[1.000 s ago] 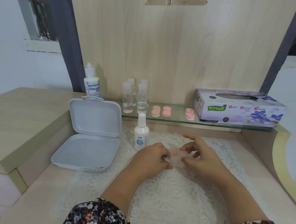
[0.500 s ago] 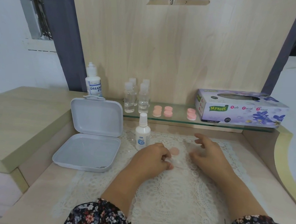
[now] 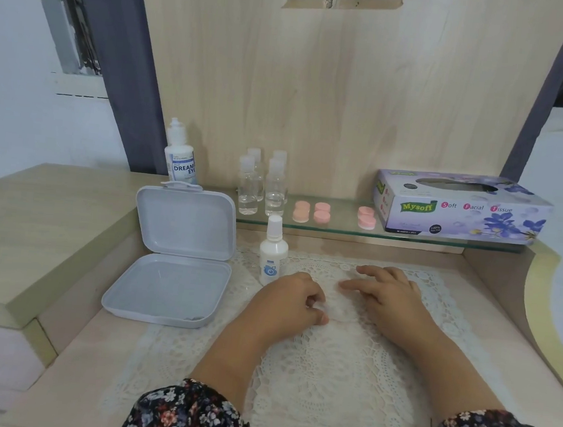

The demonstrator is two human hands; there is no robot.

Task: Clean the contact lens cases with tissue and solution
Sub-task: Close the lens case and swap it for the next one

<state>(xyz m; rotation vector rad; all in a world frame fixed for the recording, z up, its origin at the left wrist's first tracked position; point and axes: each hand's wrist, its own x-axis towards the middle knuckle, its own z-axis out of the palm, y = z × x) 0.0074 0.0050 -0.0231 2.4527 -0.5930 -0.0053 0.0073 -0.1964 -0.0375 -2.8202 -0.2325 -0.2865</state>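
Note:
My left hand [image 3: 293, 304] lies on the lace mat [image 3: 326, 372] with thumb and fingers curled, pinching a small white wad that looks like tissue [image 3: 335, 310]. My right hand [image 3: 387, 294] rests just right of it, fingers stretched flat on the mat, fingertips close to the wad. Whatever lies under those fingertips is hidden. A small white solution bottle [image 3: 272, 257] stands upright just beyond my left hand. Several pink contact lens cases [image 3: 311, 212] sit on the glass shelf [image 3: 340, 231], with one more pair [image 3: 366, 218] further right.
An open grey plastic box [image 3: 172, 264] lies left of the mat, lid upright. On the shelf stand a Dream Eye bottle [image 3: 180, 162], several clear small bottles [image 3: 262, 187] and a purple tissue box [image 3: 459, 206]. A raised wooden ledge [image 3: 31, 223] borders the left.
My right hand let go of the pink piece, pulled away to the right, then came back with fingers flat over where the pink piece lay. My left hand stayed put.

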